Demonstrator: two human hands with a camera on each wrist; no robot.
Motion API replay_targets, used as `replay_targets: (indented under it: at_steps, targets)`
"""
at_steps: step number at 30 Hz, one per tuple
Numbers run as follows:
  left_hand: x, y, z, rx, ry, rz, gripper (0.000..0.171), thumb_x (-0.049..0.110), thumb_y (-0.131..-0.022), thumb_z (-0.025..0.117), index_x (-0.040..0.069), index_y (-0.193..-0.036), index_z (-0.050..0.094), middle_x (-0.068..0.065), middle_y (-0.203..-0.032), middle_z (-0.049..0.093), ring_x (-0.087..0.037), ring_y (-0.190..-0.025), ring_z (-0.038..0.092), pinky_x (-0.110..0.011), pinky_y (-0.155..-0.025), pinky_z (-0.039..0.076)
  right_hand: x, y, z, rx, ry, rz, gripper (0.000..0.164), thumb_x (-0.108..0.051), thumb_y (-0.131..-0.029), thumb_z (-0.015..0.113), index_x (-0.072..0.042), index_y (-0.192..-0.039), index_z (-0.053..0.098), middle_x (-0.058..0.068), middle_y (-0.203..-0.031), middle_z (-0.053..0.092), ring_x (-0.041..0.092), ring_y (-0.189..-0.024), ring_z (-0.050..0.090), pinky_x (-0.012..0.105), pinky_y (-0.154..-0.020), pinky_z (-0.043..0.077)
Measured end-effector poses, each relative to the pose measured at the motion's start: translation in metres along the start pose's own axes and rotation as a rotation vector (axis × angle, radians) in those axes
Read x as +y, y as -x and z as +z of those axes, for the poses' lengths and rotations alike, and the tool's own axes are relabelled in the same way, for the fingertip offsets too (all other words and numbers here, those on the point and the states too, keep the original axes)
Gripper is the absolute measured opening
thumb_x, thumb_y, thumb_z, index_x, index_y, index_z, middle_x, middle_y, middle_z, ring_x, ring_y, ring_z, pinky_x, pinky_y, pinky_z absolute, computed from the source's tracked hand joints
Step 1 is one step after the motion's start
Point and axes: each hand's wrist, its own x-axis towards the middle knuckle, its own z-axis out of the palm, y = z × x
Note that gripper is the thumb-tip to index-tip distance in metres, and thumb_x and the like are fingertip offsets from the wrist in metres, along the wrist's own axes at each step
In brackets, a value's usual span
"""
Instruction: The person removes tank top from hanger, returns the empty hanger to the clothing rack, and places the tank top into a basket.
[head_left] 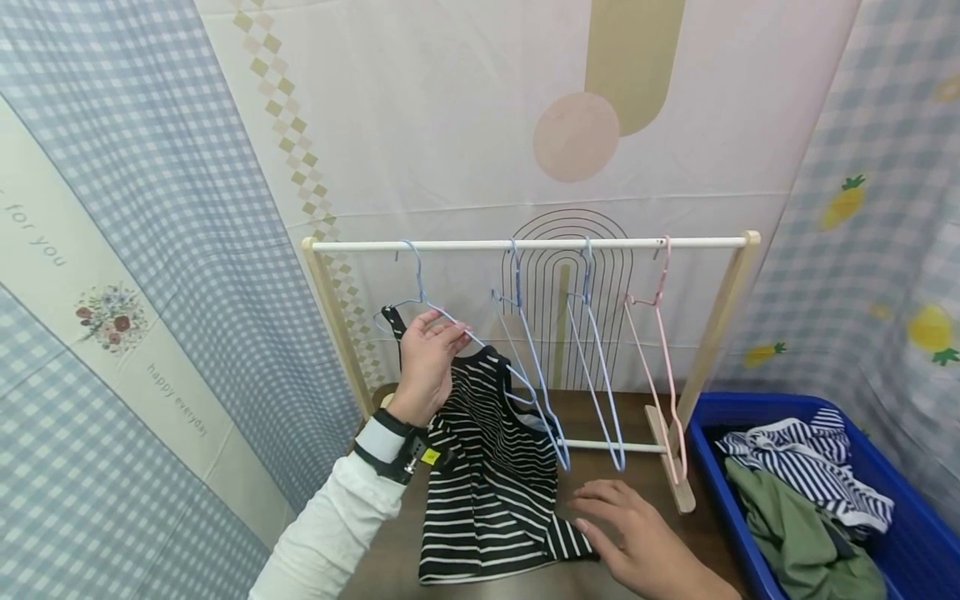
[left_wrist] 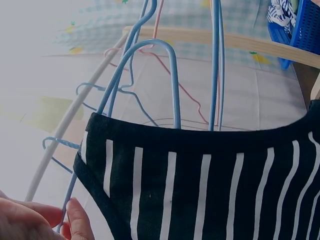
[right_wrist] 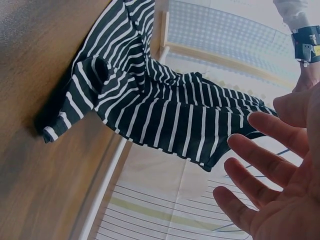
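Observation:
My left hand pinches the upper arm of a blue wire hanger that hooks over the rack's bar. A black-and-white striped shirt hangs from this hanger by its shoulders, its lower part lying on the table. In the left wrist view the shirt's dark neckline stretches across, with thumb and finger closed on the wire beside it. My right hand is beside the shirt's sleeve, fingers spread and holding nothing. The right wrist view shows its fingers extended in front of the striped cloth.
Two more blue hangers and a pink hanger hang along the white bar. The wooden rack stands on a brown table. At right, a blue basket holds a striped garment and a green garment.

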Motion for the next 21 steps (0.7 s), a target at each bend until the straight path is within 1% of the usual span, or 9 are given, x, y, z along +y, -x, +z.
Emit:
replay_targets:
  at_steps: [3, 7, 9, 13, 18, 21]
  targets:
    - [0.0003, 0.0014, -0.0006, 0.004, 0.015, -0.009, 0.041, -0.011, -0.1, 0.061, 0.0, -0.136, 0.048, -0.01, -0.103, 0.064, -0.014, -0.087, 0.072, -0.023, -0.084, 0.065, 0.0001, 0.0007, 0.0005, -0.001, -0.007, -0.002, 0.03, -0.011, -0.087, 0.085, -0.024, -0.113, 0.079, -0.011, -0.118, 0.073, 0.009, -0.109, 0.067, 0.036, -0.086, 0.063]
    - [0.0006, 0.0031, -0.0018, 0.014, 0.049, -0.012, 0.041, -0.01, -0.099, 0.061, 0.002, -0.136, 0.048, -0.009, -0.101, 0.063, -0.016, -0.089, 0.071, -0.025, -0.085, 0.065, 0.0008, 0.0018, 0.0013, -0.001, -0.014, -0.005, 0.03, -0.011, -0.087, 0.085, -0.024, -0.113, 0.079, -0.01, -0.117, 0.074, 0.01, -0.109, 0.067, 0.037, -0.086, 0.063]
    - [0.0004, 0.0031, -0.0026, 0.014, 0.059, -0.003, 0.041, -0.01, -0.099, 0.061, 0.003, -0.135, 0.048, -0.01, -0.102, 0.063, -0.018, -0.091, 0.07, -0.025, -0.086, 0.065, 0.0013, 0.0022, 0.0019, -0.001, -0.015, -0.012, 0.03, -0.011, -0.086, 0.085, -0.023, -0.113, 0.079, -0.009, -0.118, 0.074, 0.011, -0.109, 0.068, 0.037, -0.086, 0.063]
    - [0.0006, 0.0013, -0.003, 0.005, 0.072, 0.01, 0.042, -0.009, -0.099, 0.061, 0.003, -0.138, 0.048, -0.009, -0.102, 0.062, -0.02, -0.094, 0.069, -0.026, -0.087, 0.065, 0.0021, 0.0029, 0.0027, -0.005, -0.023, -0.018, 0.031, -0.01, -0.086, 0.085, -0.025, -0.113, 0.079, -0.012, -0.119, 0.073, 0.01, -0.109, 0.068, 0.036, -0.087, 0.063]
    - [0.0029, 0.0003, -0.0008, -0.015, 0.073, 0.019, 0.047, -0.006, -0.1, 0.061, 0.004, -0.144, 0.048, -0.007, -0.1, 0.061, -0.018, -0.093, 0.067, -0.026, -0.088, 0.064, 0.0039, 0.003, 0.0027, -0.01, -0.028, -0.022, 0.032, -0.01, -0.087, 0.085, -0.026, -0.114, 0.079, -0.013, -0.118, 0.073, 0.011, -0.109, 0.068, 0.037, -0.087, 0.063]
    - [0.0047, 0.0021, 0.0002, -0.03, 0.062, 0.03, 0.049, -0.004, -0.1, 0.062, 0.005, -0.146, 0.049, -0.007, -0.101, 0.061, -0.016, -0.092, 0.067, -0.024, -0.088, 0.064, 0.0045, 0.005, 0.0035, -0.015, -0.02, -0.011, 0.031, -0.012, -0.087, 0.086, -0.025, -0.113, 0.079, -0.013, -0.117, 0.073, 0.01, -0.109, 0.068, 0.037, -0.086, 0.063]
